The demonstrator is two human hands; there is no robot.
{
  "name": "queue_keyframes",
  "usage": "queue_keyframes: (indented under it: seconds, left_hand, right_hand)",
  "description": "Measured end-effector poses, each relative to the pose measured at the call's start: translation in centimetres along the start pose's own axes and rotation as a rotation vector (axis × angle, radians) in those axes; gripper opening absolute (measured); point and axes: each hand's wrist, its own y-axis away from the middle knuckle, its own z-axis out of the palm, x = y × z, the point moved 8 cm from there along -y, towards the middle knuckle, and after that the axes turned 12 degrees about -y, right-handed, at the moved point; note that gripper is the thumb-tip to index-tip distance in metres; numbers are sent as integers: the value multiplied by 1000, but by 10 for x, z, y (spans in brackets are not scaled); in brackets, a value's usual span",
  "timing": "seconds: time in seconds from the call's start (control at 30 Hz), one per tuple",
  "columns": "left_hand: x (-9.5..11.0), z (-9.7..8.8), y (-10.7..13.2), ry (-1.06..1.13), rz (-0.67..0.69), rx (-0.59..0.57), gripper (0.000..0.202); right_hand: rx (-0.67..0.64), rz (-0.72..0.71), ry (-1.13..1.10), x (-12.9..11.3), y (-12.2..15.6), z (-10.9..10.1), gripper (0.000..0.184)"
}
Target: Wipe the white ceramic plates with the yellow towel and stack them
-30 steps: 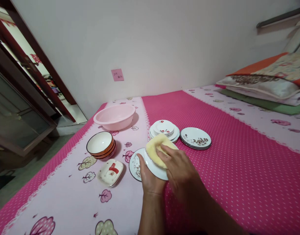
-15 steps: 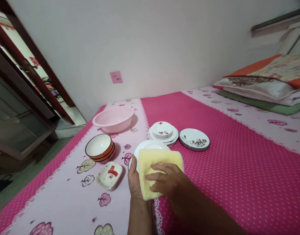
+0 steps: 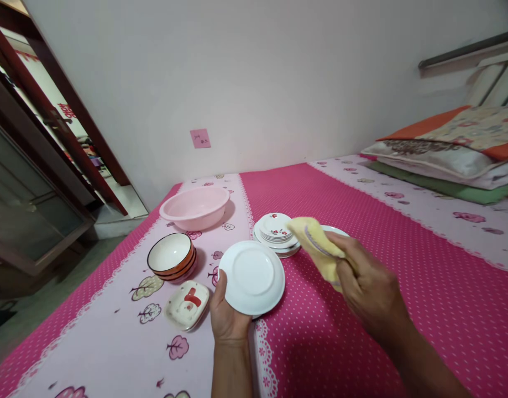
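Note:
A round white plate (image 3: 252, 276) rests in my left hand (image 3: 229, 315), the thumb over its left rim and the other fingers hidden beneath. Off to its right, my right hand (image 3: 367, 284) pinches a folded yellow cloth (image 3: 318, 246), lifted clear of the plate. Behind the plate is a stack of white plates (image 3: 276, 228), the top one bearing small red flowers. The cloth and my right hand mostly cover another pile of plates (image 3: 334, 229). To the left of my left hand lies a squarish dish (image 3: 186, 305) with a red and white figure.
Brown-sided bowls (image 3: 172, 256) are nested at the left, with a pink basin (image 3: 195, 207) behind them. Everything sits on a pink patterned bedspread (image 3: 444, 287) against a white wall. Folded bedding and a pillow (image 3: 444, 155) are piled at the far right.
My right hand has lifted the yellow cloth off the plate and moved it right, uncovering the plate's white surface. My left hand still holds the plate.

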Motion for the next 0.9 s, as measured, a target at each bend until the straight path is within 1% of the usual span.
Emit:
queue_keyframes:
  seconds: [0.03,0.07,0.1,0.13,0.17,0.23,0.3,0.33,0.37,0.43,0.53,0.6,0.63,0.7,0.77,0.83,0.9]
  left_hand:
    - [-3,2,0,-7,-18,-11,45]
    - [-6,5,0,-12,-34,-28,45]
    - [-9,8,0,-16,-46,-50,45]
    - [-12,12,0,-18,-52,-74,46]
    - [-14,16,0,-21,-56,-98,47]
    - [-19,22,0,-40,-75,-136,51]
    - [-25,26,0,-65,-103,-142,55]
    - [-27,26,0,-74,-117,-131,57]
    - [-29,26,0,-78,-128,-114,59]
    - [-32,26,1,-74,-146,-75,61]
    - [-37,26,3,-76,-178,-20,64]
    - [-41,27,4,-89,-201,-4,62]
    - [-42,28,5,-95,-207,-10,60]
    - [-46,30,5,-110,-214,-50,55]
    - [-49,33,5,-125,-207,-93,52]
    - [-50,34,5,-135,-193,-108,53]
    - [-49,34,4,-138,-175,-103,56]
  right_hand:
    - [58,-26,9,-7,1,-3,45]
    - [84,-59,3,-14,3,-2,46]
    - [71,-100,-20,-21,5,4,47]
    - [25,-150,-56,-27,8,12,49]
    - [-48,-203,-97,-33,12,24,50]
    - [-237,-275,-133,-40,23,51,52]
    - [-399,-245,-60,-35,35,75,52]
    - [-445,-212,6,-31,41,84,51]
    - [-464,-184,78,-28,46,91,50]
    - [-442,-193,198,-30,54,97,41]
    - [-362,-293,239,-44,62,103,25]
    - [-273,-334,198,-52,62,101,26]
    - [-220,-327,173,-52,59,97,29]
    - [-139,-269,148,-43,50,86,36]
    - [-164,-204,173,-28,40,78,36]
    - [-292,-197,246,-14,34,76,29]
    - [-384,-177,320,-4,33,72,23]
